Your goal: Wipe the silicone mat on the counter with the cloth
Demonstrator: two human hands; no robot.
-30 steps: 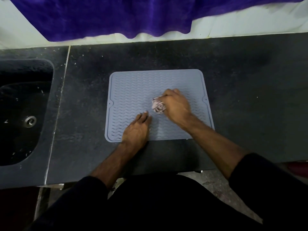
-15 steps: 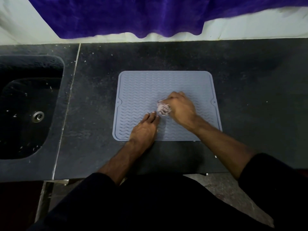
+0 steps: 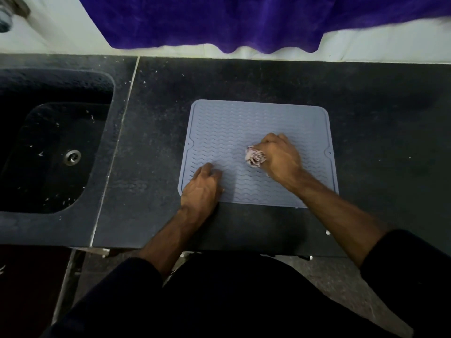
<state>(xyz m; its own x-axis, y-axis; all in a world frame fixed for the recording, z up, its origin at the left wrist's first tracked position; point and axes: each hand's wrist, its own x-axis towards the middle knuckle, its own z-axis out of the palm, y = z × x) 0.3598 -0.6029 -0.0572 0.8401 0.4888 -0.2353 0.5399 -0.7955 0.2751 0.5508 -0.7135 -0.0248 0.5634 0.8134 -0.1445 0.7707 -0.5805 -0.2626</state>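
Note:
A grey-blue silicone mat (image 3: 227, 123) with a wavy ribbed surface lies flat on the dark counter (image 3: 378, 113). My right hand (image 3: 280, 157) rests on the mat's middle right, closed around a small crumpled pale cloth (image 3: 253, 157) that presses on the mat. My left hand (image 3: 202, 189) lies flat, palm down, on the mat's near left corner, with its fingers close together and nothing in it.
A dark sink (image 3: 48, 147) with a round metal drain (image 3: 72, 156) is set into the counter on the left. A purple fabric (image 3: 244, 20) hangs along the white wall at the back. The counter's front edge runs just below my forearms.
My left hand has slid left along the mat's near edge, away from the cloth. My right hand stays near the mat's middle with the cloth. The camera view has shifted left.

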